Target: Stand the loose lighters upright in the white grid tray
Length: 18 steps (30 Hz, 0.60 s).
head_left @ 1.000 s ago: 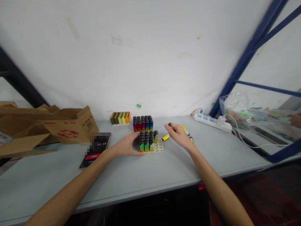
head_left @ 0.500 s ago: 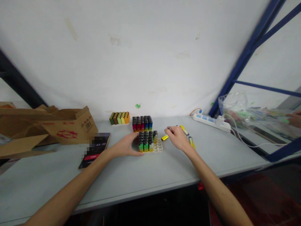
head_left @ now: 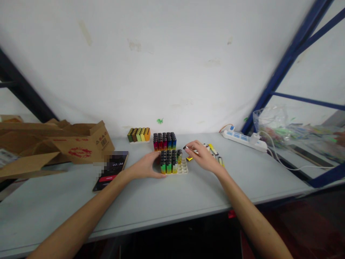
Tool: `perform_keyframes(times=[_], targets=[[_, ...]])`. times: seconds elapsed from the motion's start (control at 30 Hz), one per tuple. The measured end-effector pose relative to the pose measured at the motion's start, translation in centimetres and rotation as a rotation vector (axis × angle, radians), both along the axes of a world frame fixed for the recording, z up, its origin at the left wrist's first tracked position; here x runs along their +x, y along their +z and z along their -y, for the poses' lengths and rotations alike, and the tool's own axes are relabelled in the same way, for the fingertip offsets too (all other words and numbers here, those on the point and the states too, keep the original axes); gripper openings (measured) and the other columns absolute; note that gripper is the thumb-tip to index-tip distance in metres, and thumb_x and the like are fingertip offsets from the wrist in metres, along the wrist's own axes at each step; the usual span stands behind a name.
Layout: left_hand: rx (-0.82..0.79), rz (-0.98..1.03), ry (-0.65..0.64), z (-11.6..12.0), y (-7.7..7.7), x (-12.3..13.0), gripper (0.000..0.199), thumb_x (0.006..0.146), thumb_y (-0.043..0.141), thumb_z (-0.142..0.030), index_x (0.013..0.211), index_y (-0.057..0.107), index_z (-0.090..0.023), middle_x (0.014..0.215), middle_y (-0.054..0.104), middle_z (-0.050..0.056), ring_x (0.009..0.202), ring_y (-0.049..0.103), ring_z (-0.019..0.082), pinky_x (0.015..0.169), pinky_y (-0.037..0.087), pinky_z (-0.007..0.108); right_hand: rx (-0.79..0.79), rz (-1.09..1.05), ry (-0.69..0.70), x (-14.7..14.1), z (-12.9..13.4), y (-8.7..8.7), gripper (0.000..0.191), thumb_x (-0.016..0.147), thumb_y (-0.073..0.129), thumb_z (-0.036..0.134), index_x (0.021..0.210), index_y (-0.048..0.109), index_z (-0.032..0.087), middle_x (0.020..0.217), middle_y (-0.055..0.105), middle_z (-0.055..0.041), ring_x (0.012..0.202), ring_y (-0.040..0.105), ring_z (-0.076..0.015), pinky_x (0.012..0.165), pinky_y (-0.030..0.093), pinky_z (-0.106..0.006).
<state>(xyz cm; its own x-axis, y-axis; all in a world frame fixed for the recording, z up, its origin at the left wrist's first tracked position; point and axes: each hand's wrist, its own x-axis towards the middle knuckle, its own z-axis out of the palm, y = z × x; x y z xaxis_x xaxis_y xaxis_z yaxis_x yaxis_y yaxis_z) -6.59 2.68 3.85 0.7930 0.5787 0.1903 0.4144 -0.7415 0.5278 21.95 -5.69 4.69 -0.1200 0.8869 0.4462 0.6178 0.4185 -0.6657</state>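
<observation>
A white tray (head_left: 183, 169) holds several upright lighters (head_left: 169, 163) with black tops; round slots show at its right side. My left hand (head_left: 147, 164) grips the left side of this tray, thumb at the front corner. Right of the tray, my right hand (head_left: 201, 154) pinches a lighter (head_left: 185, 148) by its dark top, its body mostly hidden by the fingers. Under that hand lies a yellow lighter (head_left: 189, 158), partly covered. More yellow lighters (head_left: 221, 161) lie to the right. Behind the tray stands a block of red and blue lighters (head_left: 165, 141).
Another tray of green, brown and orange lighters (head_left: 138, 135) sits near the wall. On the left are a phone (head_left: 114, 171) and an open cardboard box (head_left: 88, 144). A power strip (head_left: 244, 140) and plastic bags (head_left: 272, 124) are at the right, with part of another person's hand (head_left: 341, 138).
My right hand has shifted slightly left towards the tray, its fingers more extended, with the lighter's dark top nearer the slots. The left hand stays at the tray. The view has shifted slightly.
</observation>
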Motion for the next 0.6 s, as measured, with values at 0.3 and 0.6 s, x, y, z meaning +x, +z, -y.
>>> perform_keyframes(times=[0.3,0.6], targets=[[-0.017,0.001,-0.003,0.0,0.04,-0.01,0.078,0.067,0.087,-0.05,0.133,0.059,-0.018,0.133,0.068,0.014,0.119,0.064,0.036,0.105,0.05,0.048,-0.105,-0.133,0.181,-0.34,0.23,0.34,0.027,0.09,0.073,0.042,0.105,0.069,0.02,0.091,0.076,-0.004,0.083,0.073,-0.0185,0.081,0.059,-0.033],[-0.011,-0.011,0.004,0.16,0.19,0.07,0.077,0.067,0.087,-0.047,0.133,0.059,-0.018,0.132,0.068,0.014,0.117,0.065,0.035,0.103,0.051,0.046,-0.071,-0.047,0.1,-0.79,0.27,0.23,0.02,0.091,0.072,0.036,0.102,0.068,0.02,0.093,0.079,-0.0061,0.084,0.076,-0.0188,0.081,0.061,-0.033]])
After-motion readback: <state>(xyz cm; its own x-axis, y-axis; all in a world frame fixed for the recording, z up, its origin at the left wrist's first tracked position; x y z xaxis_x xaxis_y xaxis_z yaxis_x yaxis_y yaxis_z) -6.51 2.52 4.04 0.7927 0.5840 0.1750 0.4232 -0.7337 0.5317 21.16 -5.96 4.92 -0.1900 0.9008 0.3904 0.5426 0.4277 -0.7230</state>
